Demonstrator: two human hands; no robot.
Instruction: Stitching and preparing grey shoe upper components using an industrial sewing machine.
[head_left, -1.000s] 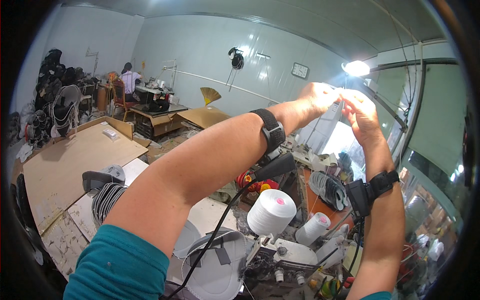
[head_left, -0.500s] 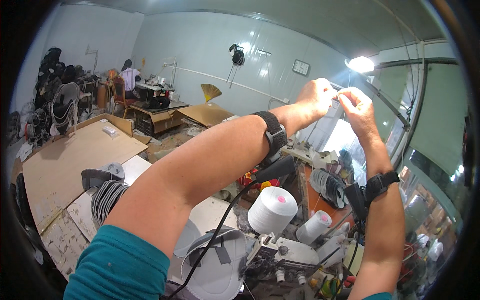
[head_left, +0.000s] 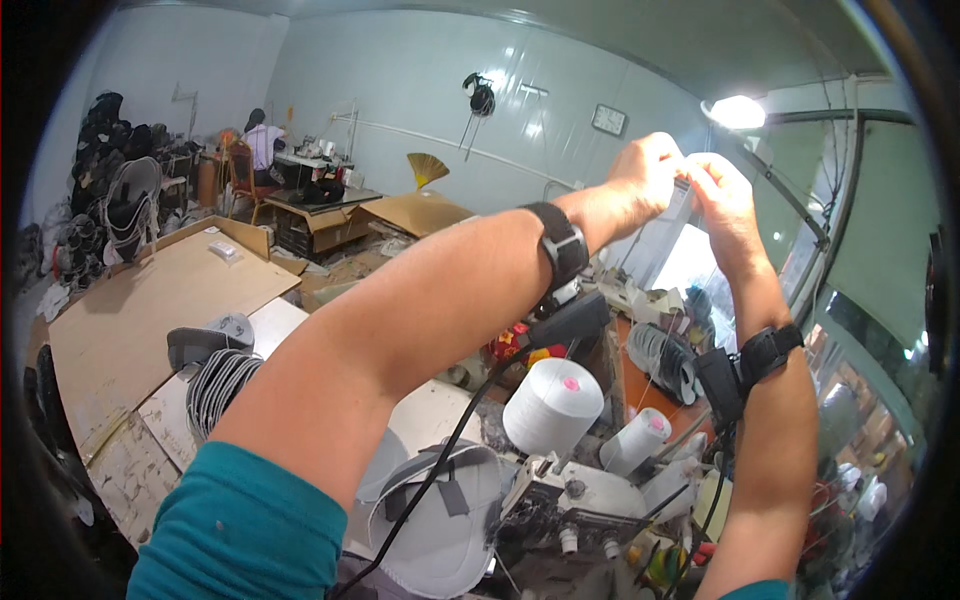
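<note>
Both arms are raised toward the upper right. My left hand [head_left: 645,175] and my right hand [head_left: 724,205] meet there, fingertips pinched together, and whatever they pinch is too small to make out. Below them stands a sewing machine [head_left: 600,500], seen from above. A large white thread cone [head_left: 550,412] and a slimmer white cone [head_left: 637,442] stand behind it. Pale grey shaped fabric pieces [head_left: 440,535] with dark patches lie at the machine's left. A black strap and device sit on each of my forearms.
A lit lamp [head_left: 738,111] on an arm hangs just right of my hands. At left are a wooden board [head_left: 150,310] and a stack of grey curved pieces [head_left: 220,388]. Layered pieces [head_left: 660,358] lie beyond the cones. A person [head_left: 262,140] sits at a far table.
My hands stay pinched together and appear slightly higher and further right in the picture. The room has shifted a little as the view turned.
</note>
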